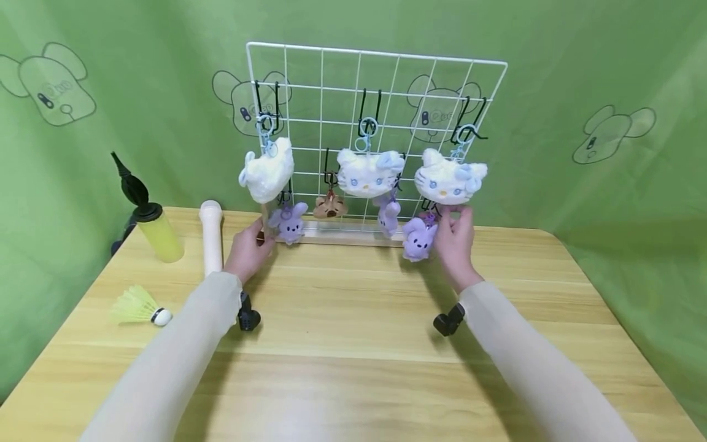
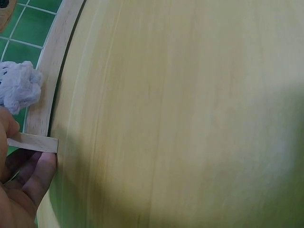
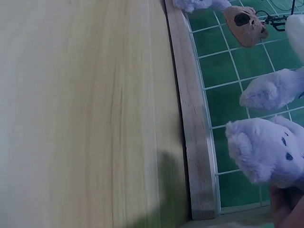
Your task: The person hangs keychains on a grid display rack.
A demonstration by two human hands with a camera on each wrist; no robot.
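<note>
A white wire grid rack (image 1: 339, 88) stands upright in a wooden base (image 1: 353, 234) at the back of the table. At its left end, my left hand (image 1: 251, 250) pinches the wooden end piece (image 2: 35, 142) between thumb and fingers. My right hand (image 1: 455, 245) grips the rack's right end; a purple rabbit plush (image 1: 418, 240) partly hides the hold. Black hooks carry white cat-head plush keychains, left (image 1: 269, 172), middle (image 1: 369, 175) and right (image 1: 450, 178). Lower down hang a brown plush (image 1: 330, 207) and other purple rabbits, left (image 1: 289, 224) and middle (image 1: 389, 218).
On the table's left side are a yellow hand pump (image 1: 161, 236) with a black nozzle, a white microphone-shaped stick (image 1: 211, 233) and a yellow shuttlecock (image 1: 140, 307). A green curtain (image 1: 552, 61) hangs behind the wooden table (image 1: 353, 344).
</note>
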